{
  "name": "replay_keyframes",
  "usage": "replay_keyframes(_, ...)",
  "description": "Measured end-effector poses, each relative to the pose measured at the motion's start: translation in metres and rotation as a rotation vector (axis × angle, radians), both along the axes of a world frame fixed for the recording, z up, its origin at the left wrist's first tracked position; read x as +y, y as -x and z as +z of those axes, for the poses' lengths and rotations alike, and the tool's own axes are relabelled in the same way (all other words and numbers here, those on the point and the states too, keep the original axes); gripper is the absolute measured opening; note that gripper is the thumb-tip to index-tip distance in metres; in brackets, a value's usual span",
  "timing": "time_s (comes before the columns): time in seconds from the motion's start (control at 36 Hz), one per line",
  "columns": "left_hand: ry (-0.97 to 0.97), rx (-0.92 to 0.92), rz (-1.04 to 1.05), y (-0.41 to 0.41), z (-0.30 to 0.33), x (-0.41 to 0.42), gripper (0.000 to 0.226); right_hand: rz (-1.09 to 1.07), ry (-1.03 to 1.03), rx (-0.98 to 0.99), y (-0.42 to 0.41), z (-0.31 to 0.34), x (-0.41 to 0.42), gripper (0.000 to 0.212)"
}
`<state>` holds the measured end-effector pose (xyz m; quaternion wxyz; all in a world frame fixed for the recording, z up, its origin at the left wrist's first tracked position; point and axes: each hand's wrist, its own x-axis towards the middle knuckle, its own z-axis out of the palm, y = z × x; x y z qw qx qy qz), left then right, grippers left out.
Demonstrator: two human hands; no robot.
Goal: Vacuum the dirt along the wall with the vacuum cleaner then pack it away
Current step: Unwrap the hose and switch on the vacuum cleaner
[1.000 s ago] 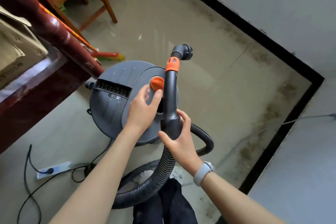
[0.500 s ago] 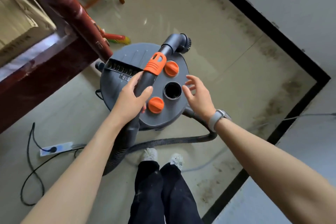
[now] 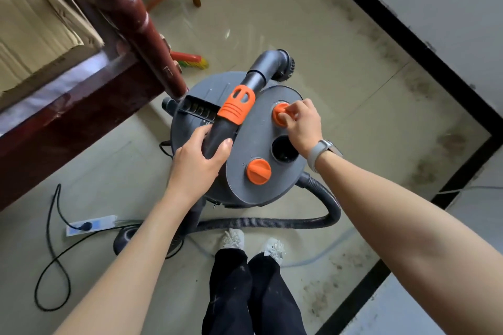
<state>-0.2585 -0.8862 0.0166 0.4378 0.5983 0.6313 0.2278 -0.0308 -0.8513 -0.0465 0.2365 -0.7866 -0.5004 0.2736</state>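
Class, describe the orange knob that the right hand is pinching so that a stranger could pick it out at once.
Find the round grey vacuum cleaner on the floor. On its flat lid sit two orange knobs beside a dark open hole. Yours is the far knob, pinched by the right hand; the near knob is untouched.

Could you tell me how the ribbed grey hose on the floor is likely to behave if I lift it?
The hose would probably flop and sag: it is ribbed and already curls in a loose loop round the vacuum cleaner. It likely tugs back, since one end looks joined to the canister. The left hand grips its rigid wand end.
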Motion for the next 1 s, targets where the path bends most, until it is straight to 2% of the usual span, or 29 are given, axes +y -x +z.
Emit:
replay_keyframes(0.08,-0.012,0.039,0.034,-0.002,-0.001,0.003,0.034,0.016,-0.009,-0.017,-0.002,0.002,0.001,0.016)
replay_keyframes(0.25,-0.020,0.058,0.034,-0.009,0.002,0.002,0.022,-0.103,-0.009,0.024,0.005,0.001,0.001,0.021)
replay_keyframes(0.33,-0.005,0.069,0.029,-0.010,0.001,-0.002,0.029,-0.146,0.005,0.043,0.007,0.002,0.002,0.023)
replay_keyframes(0.5,0.000,0.061,0.026,-0.007,0.003,-0.008,0.028,-0.205,0.059,0.097,0.008,0.010,0.000,0.024)
replay_keyframes(0.56,-0.013,0.057,0.030,-0.004,0.004,-0.009,0.030,-0.149,-0.028,0.090,0.012,0.013,-0.016,0.026)
replay_keyframes(0.64,-0.008,0.065,0.041,-0.001,0.005,-0.014,0.027,0.054,-0.216,0.047,0.025,0.015,-0.055,0.028)
replay_keyframes(0.75,-0.005,0.070,0.047,0.000,0.005,-0.020,0.023,0.381,-0.163,-0.018,0.045,0.008,-0.100,0.033)
replay_keyframes(0.86,-0.018,0.057,0.063,-0.001,0.004,-0.026,0.024,0.247,-0.098,0.006,0.058,-0.002,-0.107,0.022)
replay_keyframes(1.0,-0.023,0.029,0.072,0.001,0.005,-0.031,0.022,0.151,-0.095,0.025,0.067,0.002,-0.105,0.022)
